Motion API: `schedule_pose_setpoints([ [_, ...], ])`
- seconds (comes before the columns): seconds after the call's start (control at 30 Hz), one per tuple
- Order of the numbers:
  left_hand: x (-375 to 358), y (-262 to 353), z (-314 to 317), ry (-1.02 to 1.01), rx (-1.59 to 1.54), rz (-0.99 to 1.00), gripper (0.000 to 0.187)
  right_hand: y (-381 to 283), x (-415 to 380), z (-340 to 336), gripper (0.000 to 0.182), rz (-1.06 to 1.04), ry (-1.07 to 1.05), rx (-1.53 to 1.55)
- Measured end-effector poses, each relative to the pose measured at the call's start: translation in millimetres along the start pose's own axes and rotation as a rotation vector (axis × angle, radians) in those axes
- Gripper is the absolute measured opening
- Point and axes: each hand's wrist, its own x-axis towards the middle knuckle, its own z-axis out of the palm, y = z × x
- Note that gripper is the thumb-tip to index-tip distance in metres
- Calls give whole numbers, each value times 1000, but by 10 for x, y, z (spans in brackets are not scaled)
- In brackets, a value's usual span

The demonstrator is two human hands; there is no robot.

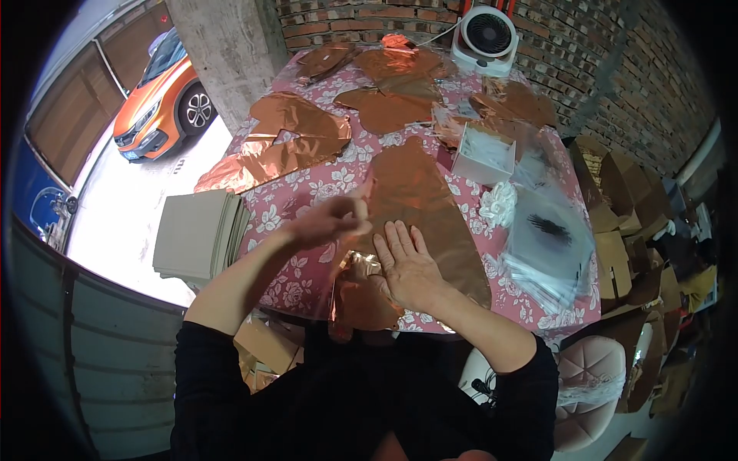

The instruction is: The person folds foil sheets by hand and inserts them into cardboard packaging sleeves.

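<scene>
A large flat copper-coloured foil piece (415, 188) lies in front of me on the pink floral tablecloth (296, 280). Its near left part is folded over and crinkled. My right hand (407, 269) presses flat on the foil, fingers spread, beside the folded part. Over the foil's left edge is my left hand (330, 221), its fingers curled and slightly blurred; whether it pinches the edge cannot be made out. Other copper foil pieces lie farther back, one with a small triangular hole (296, 138) at the left.
Grey-brown flat sheets (196, 234) are stacked at the left. On the right are a white box (484, 154), a white bundle (498, 203) and clear plastic bags (550, 238). A white fan (486, 38) stands at the back. Cardboard boxes (611, 192) stand beyond the right edge.
</scene>
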Motion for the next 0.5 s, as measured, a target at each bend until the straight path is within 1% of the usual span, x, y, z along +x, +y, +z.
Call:
schedule_pose_setpoints([
  [0.07,22,55,129,-88,28,283,30,4,6,30,75,2,-11,3],
  [0.1,101,-63,104,-146,26,313,37,-20,24,-71,75,2,-12,3],
  [0.13,158,-165,92,-146,25,312,37,-60,53,-259,76,6,-214,-131],
  [0.17,208,-260,85,-27,17,414,32,-81,67,-361,78,10,-416,-267],
  [0.2,270,-367,83,93,9,514,28,-53,49,-267,78,9,-416,-267],
  [0.23,341,-382,112,239,70,570,27,-8,24,-116,79,-5,-224,-130],
  [0.27,359,-401,95,239,71,571,27,31,5,-1,80,-19,-31,8],
  [0.3,309,-239,81,234,229,471,33,22,11,-52,80,-8,-107,-61],
  [0.33,282,-151,73,228,384,370,41,27,13,-38,80,-8,-107,-63],
  [0.37,331,-256,77,229,384,371,41,36,12,-9,81,-3,-117,-74],
  [0.4,423,-459,87,255,482,494,49,43,14,5,82,4,-126,-86],
  [0.43,470,-528,101,280,580,617,57,25,18,-46,82,6,-125,-87],
  [0.47,511,-600,103,280,579,619,57,-10,21,-130,82,25,-186,-114],
  [0.5,527,-598,117,290,750,651,60,-27,20,-176,83,43,-249,-141],
])
